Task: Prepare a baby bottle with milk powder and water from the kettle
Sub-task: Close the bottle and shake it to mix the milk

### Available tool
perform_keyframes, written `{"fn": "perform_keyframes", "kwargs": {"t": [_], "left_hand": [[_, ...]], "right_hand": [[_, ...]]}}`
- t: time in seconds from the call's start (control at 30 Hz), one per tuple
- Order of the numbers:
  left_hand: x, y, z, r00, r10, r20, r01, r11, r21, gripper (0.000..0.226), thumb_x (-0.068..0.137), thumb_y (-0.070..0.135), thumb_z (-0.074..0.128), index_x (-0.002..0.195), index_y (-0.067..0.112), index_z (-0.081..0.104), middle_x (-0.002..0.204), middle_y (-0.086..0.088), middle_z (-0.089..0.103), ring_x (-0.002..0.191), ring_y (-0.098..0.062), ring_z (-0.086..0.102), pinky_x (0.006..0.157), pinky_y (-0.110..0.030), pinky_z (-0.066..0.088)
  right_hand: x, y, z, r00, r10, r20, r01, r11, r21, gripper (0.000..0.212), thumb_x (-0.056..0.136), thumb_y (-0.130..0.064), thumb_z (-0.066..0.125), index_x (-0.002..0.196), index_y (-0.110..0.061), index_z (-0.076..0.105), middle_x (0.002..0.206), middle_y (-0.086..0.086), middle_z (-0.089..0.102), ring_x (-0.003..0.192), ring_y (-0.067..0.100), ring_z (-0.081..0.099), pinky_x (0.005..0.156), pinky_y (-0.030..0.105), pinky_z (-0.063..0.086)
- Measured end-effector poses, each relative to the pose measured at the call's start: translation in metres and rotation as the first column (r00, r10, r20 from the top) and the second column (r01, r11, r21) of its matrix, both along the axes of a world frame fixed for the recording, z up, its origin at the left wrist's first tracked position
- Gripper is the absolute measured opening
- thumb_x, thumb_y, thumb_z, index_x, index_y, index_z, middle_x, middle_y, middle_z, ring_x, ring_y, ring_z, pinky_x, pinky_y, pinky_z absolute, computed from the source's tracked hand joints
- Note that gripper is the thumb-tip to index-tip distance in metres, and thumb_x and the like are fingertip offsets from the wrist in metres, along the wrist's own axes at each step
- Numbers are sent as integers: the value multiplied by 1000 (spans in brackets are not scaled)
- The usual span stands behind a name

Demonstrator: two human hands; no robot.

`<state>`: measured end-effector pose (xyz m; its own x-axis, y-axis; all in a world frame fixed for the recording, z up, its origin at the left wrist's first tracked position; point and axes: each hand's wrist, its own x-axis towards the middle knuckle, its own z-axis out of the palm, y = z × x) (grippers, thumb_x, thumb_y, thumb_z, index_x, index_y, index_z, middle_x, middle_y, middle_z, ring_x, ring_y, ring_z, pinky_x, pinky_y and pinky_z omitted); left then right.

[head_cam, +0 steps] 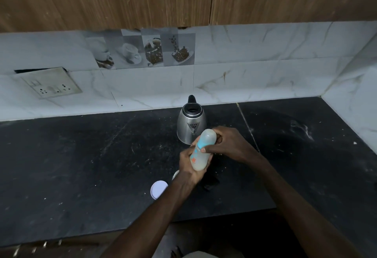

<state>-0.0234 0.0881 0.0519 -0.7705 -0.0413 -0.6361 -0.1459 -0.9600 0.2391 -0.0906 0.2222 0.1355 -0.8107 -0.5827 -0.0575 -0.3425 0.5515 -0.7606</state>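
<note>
Kettle (191, 124) stood behind, white lid (158, 189) lay on the tabletop (81, 166); left grip (190, 168) clasped the bottle (201, 161) at its base, right grip (228, 143) its top.

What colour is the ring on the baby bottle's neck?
Light blue plastic ring on translucent baby bottle; head view.

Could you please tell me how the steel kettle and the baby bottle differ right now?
The shiny steel kettle stands upright on the black counter, untouched; the translucent plastic baby bottle with a blue collar is tilted in the air, held by the left hand at its base and the right hand near its top. The kettle's black lid is raised; the bottle's top looks capped.
</note>
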Motion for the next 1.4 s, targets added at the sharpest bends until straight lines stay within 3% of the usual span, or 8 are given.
{"fn": "perform_keyframes", "kwargs": {"t": [0.2, 0.37, 0.5, 0.67, 0.8, 1.03, 1.2, 1.4], "left_hand": [[-5, 11, -7, 996, 89, 15, -88, 996, -28, 32, 93, 15, 49, 117, 7, 69, 86, -16, 75, 71, -30, 75, 58, -31, 62], [-5, 21, -6, 991, 101, -85, -111, 986, -122, 36, 79, 15, 52, 106, 12, 76, 97, -18, 74, 84, -31, 72, 69, -35, 56], [-7, 18, -2, 997, 39, -64, -47, 992, -115, 33, 89, 14, 47, 112, 6, 70, 86, -17, 75, 71, -29, 73, 57, -29, 57], [-13, 16, 7, 997, -69, -13, 68, 992, -105, 39, 71, 23, 57, 103, 3, 68, 77, -12, 75, 63, -25, 73, 53, -26, 57], [-8, 18, 0, 997, -76, 11, 76, 991, -109, 33, 74, 25, 58, 95, 1, 69, 73, -12, 74, 61, -26, 72, 54, -28, 57], [0, 23, -20, 998, -24, 54, 35, 977, -210, 29, 91, 19, 42, 102, 5, 65, 69, -11, 67, 58, -25, 64, 49, -24, 49], [4, 30, -24, 999, 42, -33, -50, 940, -336, 47, 73, 23, 53, 113, 10, 73, 101, -17, 75, 91, -34, 69, 71, -36, 52], [5, 20, -22, 998, 23, -50, -42, 912, -407, 29, 94, 7, 45, 92, 10, 74, 94, -14, 74, 81, -29, 71, 62, -33, 57]], "right_hand": [[8, -10, -15, 989, -124, -81, 127, 992, 23, 56, 59, -62, 79, 90, -17, 73, 90, -4, 72, 84, 11, 68, 75, 37, 58], [14, -11, -28, 964, -239, -117, 243, 970, 26, 42, 66, -42, 88, 89, -15, 67, 91, -1, 66, 83, 14, 64, 69, 27, 52], [9, -3, -22, 978, -135, -157, 142, 989, 38, 43, 73, -48, 86, 101, -20, 70, 96, -6, 69, 91, 10, 64, 79, 32, 53], [4, -3, 0, 980, -8, -199, 5, 1000, -17, 76, 74, -52, 88, 135, -37, 46, 123, -19, 63, 107, 0, 59, 89, 19, 48], [2, -6, -3, 947, 67, -313, -52, 997, 54, 65, 73, -56, 83, 126, -37, 50, 105, -20, 64, 92, 9, 64, 81, 33, 53], [16, -11, -31, 934, -147, -326, 180, 981, 72, 65, 59, -70, 63, 105, -24, 61, 83, -4, 71, 76, 21, 68, 66, 31, 49], [26, -17, -42, 905, -305, -298, 350, 930, 110, 76, 55, -76, 52, 106, -20, 63, 89, 4, 75, 87, 29, 72, 74, 37, 56], [48, -15, -50, 855, -474, -210, 493, 869, 44, 59, 77, -67, 68, 117, -28, 49, 97, 3, 73, 90, 29, 72, 73, 42, 59]]}}
